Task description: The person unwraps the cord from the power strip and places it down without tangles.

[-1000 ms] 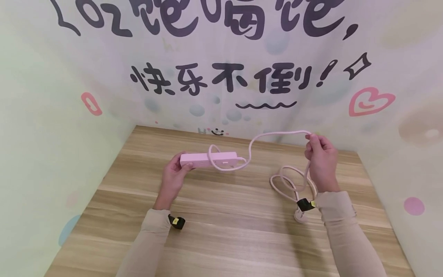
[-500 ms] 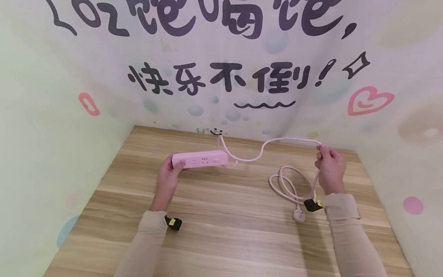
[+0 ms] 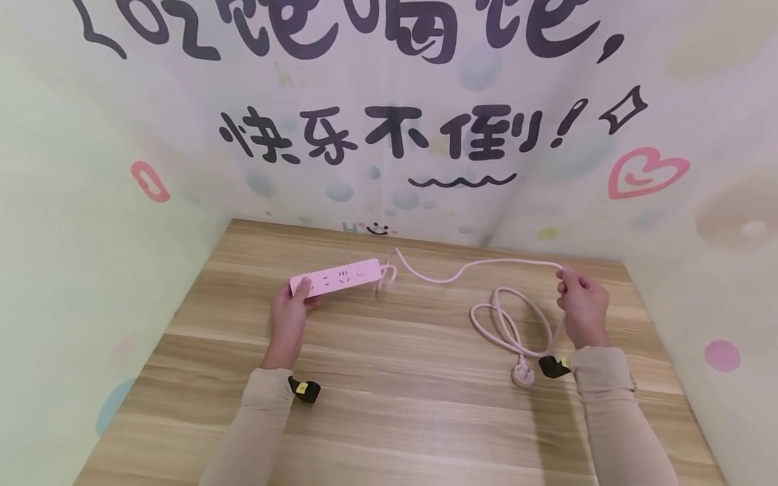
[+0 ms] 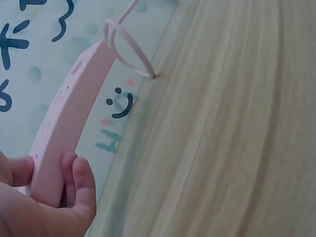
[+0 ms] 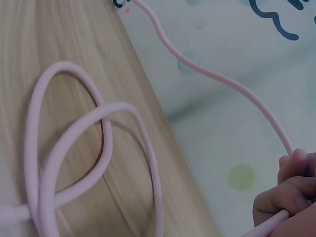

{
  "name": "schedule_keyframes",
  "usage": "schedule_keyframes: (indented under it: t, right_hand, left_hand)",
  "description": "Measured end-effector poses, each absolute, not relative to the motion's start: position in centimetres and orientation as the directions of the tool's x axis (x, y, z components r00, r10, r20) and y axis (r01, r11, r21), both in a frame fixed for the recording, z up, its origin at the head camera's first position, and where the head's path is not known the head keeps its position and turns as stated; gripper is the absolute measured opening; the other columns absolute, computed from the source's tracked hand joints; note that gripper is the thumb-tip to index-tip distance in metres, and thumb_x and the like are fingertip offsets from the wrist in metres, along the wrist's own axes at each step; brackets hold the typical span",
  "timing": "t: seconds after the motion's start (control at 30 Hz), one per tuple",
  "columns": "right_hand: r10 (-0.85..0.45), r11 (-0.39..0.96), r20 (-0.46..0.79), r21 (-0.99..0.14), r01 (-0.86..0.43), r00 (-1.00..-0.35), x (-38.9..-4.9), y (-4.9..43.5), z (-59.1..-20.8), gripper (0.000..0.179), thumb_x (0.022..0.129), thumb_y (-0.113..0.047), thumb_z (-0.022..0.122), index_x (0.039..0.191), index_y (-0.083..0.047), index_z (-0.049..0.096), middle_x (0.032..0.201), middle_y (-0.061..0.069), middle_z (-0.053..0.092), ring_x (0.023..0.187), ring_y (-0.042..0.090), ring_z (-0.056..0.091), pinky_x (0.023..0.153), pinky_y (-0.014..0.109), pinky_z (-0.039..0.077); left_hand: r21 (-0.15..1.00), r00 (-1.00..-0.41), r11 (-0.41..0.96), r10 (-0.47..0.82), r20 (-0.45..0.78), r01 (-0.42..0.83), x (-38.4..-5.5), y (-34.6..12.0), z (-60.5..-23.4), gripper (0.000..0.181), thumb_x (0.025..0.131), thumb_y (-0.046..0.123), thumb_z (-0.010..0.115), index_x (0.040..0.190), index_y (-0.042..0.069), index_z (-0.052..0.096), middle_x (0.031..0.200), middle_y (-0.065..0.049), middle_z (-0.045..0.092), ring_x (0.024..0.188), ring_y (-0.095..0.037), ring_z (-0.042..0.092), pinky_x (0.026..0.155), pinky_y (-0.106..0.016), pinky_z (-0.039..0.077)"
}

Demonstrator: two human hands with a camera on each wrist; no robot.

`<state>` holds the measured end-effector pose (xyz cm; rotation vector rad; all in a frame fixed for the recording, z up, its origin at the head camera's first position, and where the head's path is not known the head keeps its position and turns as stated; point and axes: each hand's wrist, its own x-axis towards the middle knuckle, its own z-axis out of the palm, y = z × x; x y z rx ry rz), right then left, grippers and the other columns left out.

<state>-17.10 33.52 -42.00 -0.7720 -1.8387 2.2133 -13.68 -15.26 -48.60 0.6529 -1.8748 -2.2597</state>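
Observation:
My left hand [image 3: 287, 316] grips the left end of a pink power strip [image 3: 342, 277], thumb on the socket face. The strip is held over the table, its right end tilted up. In the left wrist view, the fingers wrap behind the strip [image 4: 74, 106] and its cord loops at the far end. My right hand [image 3: 585, 307] pinches the pink cord [image 3: 486, 262], which runs slack between the hands in a shallow wave. Below the right hand, the cord's rest lies in loose loops [image 3: 500, 317] on the table, ending in a plug [image 3: 523, 374].
The wood-grain table [image 3: 389, 405] meets a printed cloth backdrop [image 3: 340, 162] along its back edge, with lettering and drawings on it. Pale walls [image 3: 61, 270] stand at both sides. Small black cameras [image 3: 305, 390] are strapped at the wrists.
The power strip has moved left and turned its socket face toward me. The cord loop that crossed in front of it has come away. My right hand has shifted right and down, still holding the cord.

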Motion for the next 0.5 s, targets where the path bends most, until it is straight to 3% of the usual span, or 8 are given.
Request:
schedule_keyframes:
  t: [0.17, 0.33, 0.43, 0.5]
  right_hand:
    - [0.445, -0.112, -0.299, -0.954, 0.279, -0.844, -16.9, 34.4, -42.9, 0.029, 0.103, -0.020, 0.060, 0.076, -0.017, 0.071, 0.064, -0.007, 0.057, 0.058, 0.002, 0.047, 0.042, 0.016, 0.036]
    - [0.380, -0.014, -0.353, -0.927, 0.376, -0.855, -16.5, 35.6, -43.8, 0.028, 0.104, -0.024, 0.057, 0.079, -0.019, 0.068, 0.066, -0.008, 0.056, 0.050, 0.002, 0.039, 0.043, 0.018, 0.031]
    - [0.334, 0.052, -0.365, -0.914, 0.403, -0.869, -16.3, 35.9, -44.2, 0.020, 0.105, -0.024, 0.055, 0.093, -0.013, 0.067, 0.069, -0.010, 0.056, 0.049, 0.001, 0.036, 0.045, 0.019, 0.031]
    - [0.293, 0.101, -0.368, -0.906, 0.411, -0.883, -16.2, 36.0, -44.5, 0.023, 0.106, -0.022, 0.052, 0.111, -0.004, 0.064, 0.072, -0.011, 0.058, 0.051, 0.000, 0.036, 0.046, 0.018, 0.032]
  left_hand:
    - [0.942, -0.864, -0.254, -0.396, -0.309, -0.221, -13.7, -15.4, -48.8, 0.041, 0.108, 0.024, 0.051, 0.135, -0.006, 0.054, 0.084, 0.005, 0.067, 0.077, -0.011, 0.070, 0.079, -0.023, 0.062]
    - [0.926, -0.837, -0.237, -0.405, -0.368, -0.292, -13.4, -15.6, -48.7, 0.046, 0.108, 0.027, 0.050, 0.140, -0.006, 0.052, 0.095, -0.003, 0.066, 0.079, -0.009, 0.070, 0.080, -0.021, 0.062]
    - [0.916, -0.827, -0.230, -0.399, -0.397, -0.329, -13.3, -15.7, -48.7, 0.047, 0.108, 0.026, 0.050, 0.141, -0.008, 0.050, 0.107, -0.011, 0.064, 0.078, -0.008, 0.069, 0.083, -0.022, 0.062]
    - [0.911, -0.825, -0.209, -0.386, -0.412, -0.357, -13.3, -15.7, -48.7, 0.048, 0.108, 0.025, 0.050, 0.142, -0.008, 0.049, 0.115, -0.016, 0.062, 0.077, -0.007, 0.068, 0.084, -0.023, 0.062]
